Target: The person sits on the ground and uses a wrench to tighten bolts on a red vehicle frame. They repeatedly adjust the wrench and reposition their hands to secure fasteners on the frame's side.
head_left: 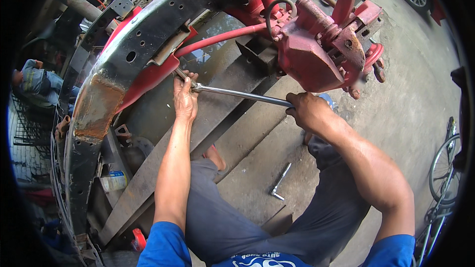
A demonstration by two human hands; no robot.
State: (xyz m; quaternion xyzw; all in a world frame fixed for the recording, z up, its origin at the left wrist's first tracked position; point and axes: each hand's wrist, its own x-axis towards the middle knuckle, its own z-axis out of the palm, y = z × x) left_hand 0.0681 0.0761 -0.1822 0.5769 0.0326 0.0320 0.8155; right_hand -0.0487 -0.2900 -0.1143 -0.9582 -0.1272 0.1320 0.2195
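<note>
A long chrome socket wrench (242,94) spans the gap between my two hands. Around its head and the short socket piece, my left hand (185,100) is closed, just below the red bracket (157,76) on the vehicle frame. The socket end points up at the bracket's underside; whether it sits on a bolt I cannot make out. My right hand (312,112) wraps the far end of the handle, below the large red axle housing (309,62). A red rod (222,40) runs from the bracket to that housing.
The black frame rail (136,44), rusty lower down, curves along the left. A steel beam (198,126) lies diagonally beneath. An L-shaped socket tool (280,183) rests on the concrete between my legs. A can (114,181) stands lower left; a bicycle (443,173) is far right. Another person (42,81) is at far left.
</note>
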